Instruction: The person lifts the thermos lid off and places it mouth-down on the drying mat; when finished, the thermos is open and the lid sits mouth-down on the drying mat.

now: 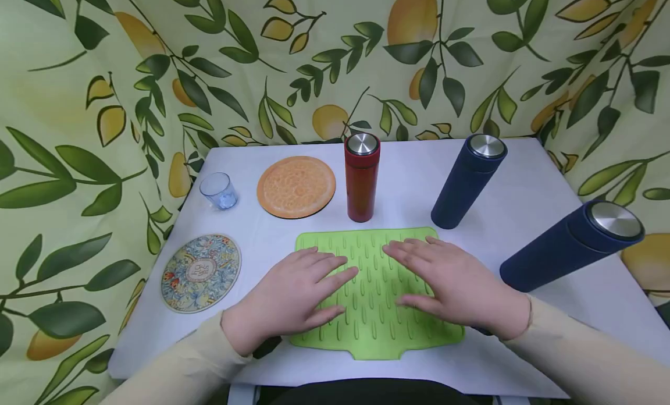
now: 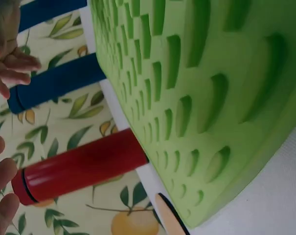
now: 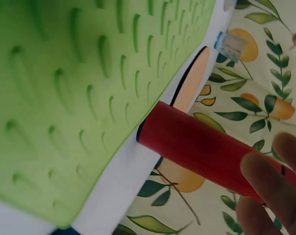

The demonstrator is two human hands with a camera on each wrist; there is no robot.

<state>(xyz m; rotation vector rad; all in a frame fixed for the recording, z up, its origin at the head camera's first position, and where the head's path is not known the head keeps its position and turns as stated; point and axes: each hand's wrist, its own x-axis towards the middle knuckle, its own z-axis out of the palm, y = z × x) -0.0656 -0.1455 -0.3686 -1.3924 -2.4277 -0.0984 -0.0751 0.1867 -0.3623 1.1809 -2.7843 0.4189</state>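
A green ridged silicone mat point(image 1: 374, 335) lies flat near the front of the table. Over its left side is my left hand point(image 1: 293, 288), fingers extended and holding nothing. My right hand point(image 1: 455, 280) reaches over the mat's right side, its fingers straight and nothing in them. Whether either hand touches the mat I cannot tell. Just behind the mat stands a red thermos flask point(image 1: 362, 181) with a steel lid. One dark blue flask point(image 1: 467, 181) stands behind the mat's right corner, and another dark blue flask point(image 1: 567, 245) is right of my right hand.
A round decorated trivet point(image 1: 220, 294) lies left of my left hand. Behind it stands a small clear bluish glass point(image 1: 218, 191). An orange-brown round board point(image 1: 295, 187) lies left of the red flask. Leaf-patterned fabric point(image 1: 324, 61) hangs behind the white table point(image 1: 262, 364).
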